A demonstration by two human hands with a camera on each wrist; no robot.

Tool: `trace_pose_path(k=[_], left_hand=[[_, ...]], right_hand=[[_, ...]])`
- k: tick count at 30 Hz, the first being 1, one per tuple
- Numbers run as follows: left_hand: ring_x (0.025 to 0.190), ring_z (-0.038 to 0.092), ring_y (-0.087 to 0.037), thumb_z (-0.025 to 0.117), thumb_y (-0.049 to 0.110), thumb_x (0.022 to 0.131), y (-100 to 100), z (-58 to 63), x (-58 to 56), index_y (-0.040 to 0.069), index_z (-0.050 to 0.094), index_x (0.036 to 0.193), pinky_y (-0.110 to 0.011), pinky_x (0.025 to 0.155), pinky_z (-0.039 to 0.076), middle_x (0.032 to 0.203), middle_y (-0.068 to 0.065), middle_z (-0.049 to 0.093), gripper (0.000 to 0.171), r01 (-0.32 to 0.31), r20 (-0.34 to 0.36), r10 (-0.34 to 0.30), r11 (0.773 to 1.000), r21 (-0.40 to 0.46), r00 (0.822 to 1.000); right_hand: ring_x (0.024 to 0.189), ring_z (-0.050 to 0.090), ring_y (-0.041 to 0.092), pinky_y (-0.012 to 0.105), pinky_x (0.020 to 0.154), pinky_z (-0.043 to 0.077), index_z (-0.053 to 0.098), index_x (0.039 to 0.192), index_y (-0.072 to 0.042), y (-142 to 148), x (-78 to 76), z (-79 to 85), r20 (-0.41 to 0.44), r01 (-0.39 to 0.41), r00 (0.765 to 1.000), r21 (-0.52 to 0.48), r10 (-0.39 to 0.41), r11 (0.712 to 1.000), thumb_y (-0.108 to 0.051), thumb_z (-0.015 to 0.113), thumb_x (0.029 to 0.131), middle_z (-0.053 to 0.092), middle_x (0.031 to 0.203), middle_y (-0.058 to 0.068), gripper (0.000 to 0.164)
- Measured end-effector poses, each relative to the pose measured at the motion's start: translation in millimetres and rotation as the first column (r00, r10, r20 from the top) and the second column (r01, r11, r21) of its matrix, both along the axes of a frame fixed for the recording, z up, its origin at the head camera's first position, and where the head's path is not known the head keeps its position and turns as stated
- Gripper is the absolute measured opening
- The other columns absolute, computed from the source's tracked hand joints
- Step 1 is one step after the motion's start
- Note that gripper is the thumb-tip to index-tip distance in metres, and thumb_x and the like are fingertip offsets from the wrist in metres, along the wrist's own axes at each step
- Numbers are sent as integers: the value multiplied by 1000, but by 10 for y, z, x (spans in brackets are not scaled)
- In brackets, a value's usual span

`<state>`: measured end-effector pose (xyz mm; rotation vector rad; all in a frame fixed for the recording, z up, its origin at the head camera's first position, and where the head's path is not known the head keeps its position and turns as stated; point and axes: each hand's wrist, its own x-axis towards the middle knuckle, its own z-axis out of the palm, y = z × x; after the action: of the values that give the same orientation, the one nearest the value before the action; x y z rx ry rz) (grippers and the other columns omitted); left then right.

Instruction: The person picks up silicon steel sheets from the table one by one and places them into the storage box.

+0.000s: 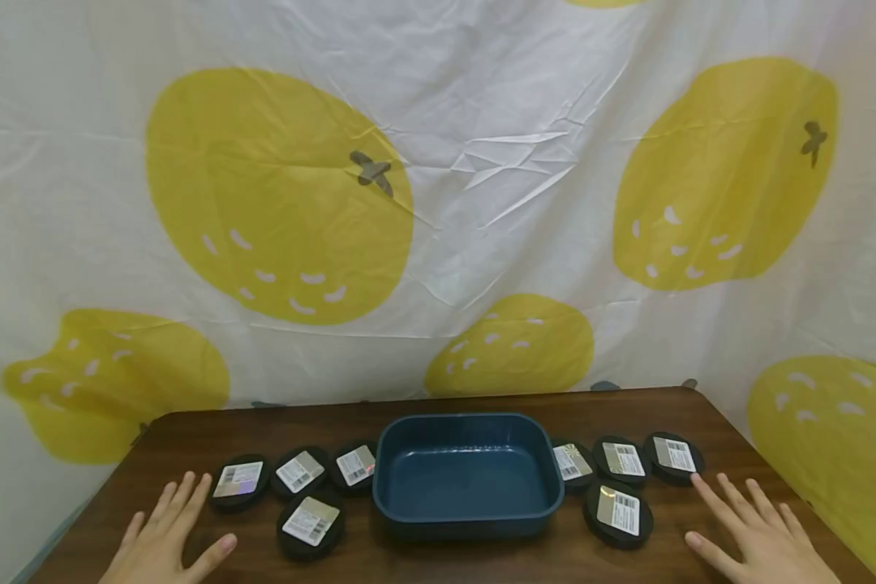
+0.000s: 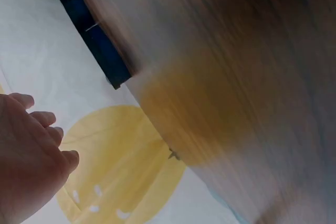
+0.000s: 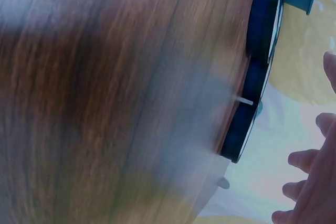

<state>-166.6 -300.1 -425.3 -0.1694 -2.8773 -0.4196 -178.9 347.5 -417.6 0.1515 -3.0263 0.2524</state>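
In the head view my left hand (image 1: 164, 531) hovers at the table's left side with fingers straight and spread, holding nothing. Nearest to it is a round black container (image 1: 238, 482) with a white and silver label on top. My right hand (image 1: 762, 531) is spread the same way at the right side, close to another labelled black round container (image 1: 674, 457). Between the hands sits a dark blue rectangular baking dish (image 1: 469, 474), its inside bare. Both wrist views show the hands, left (image 2: 34, 153) and right (image 3: 315, 171), with nothing in the fingers.
More labelled black round containers flank the dish: one at front left (image 1: 310, 526), one at front right (image 1: 619, 514), and several in the back rows. The dark brown wooden table (image 1: 409, 564) ends at a white curtain (image 1: 496, 227) printed with yellow lemons.
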Motion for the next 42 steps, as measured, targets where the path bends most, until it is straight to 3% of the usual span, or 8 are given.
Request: trace_pose_path(k=[3,12,21,28,34,42], left_hand=[[126,5,-42,47,51,81,17,6,-9,4,11,138,-66,87,11,138,-26,15,82,-3,7,3,1000,11,1000],[121,18,-46,50,45,82,81,18,-59,-5,13,135,-66,87,14,134,-30,20,82,31,21,-33,994,101,999],[118,18,-50,53,39,82,162,36,-94,-11,15,132,-64,88,17,132,-35,18,80,72,58,-88,969,236,994],[118,21,-49,50,44,83,276,101,-107,-9,17,132,-62,87,24,133,-33,18,80,51,97,-72,979,198,993],[114,28,-49,52,43,82,366,114,-115,-11,23,130,-59,84,32,129,-35,24,78,67,45,-76,981,184,996],[114,31,-47,53,41,82,503,139,-164,-11,25,129,-56,86,33,129,-32,30,75,97,-6,-98,975,198,995]], right_hand=[[120,7,51,69,86,5,13,139,-26,-29,-1,-9,-14,-13,1000,-2,13,1000,-58,41,80,26,132,27,72],[120,11,51,68,85,10,12,139,-28,-96,-25,-5,-65,-63,996,-39,60,997,-53,47,80,28,131,28,73],[114,21,53,69,81,19,14,139,-18,-194,-72,3,-75,-86,994,-64,81,994,-51,51,79,30,128,31,78],[112,25,54,70,76,25,15,139,-17,-271,-83,-13,-102,-125,988,-128,113,984,-46,56,77,30,129,28,80],[111,27,53,67,75,29,21,136,-7,-328,-92,-10,-92,-131,989,-136,120,982,-47,57,76,32,127,29,80],[112,28,50,63,81,30,28,129,8,-410,-96,16,-68,-120,991,-139,112,983,-50,57,75,31,126,34,85]])
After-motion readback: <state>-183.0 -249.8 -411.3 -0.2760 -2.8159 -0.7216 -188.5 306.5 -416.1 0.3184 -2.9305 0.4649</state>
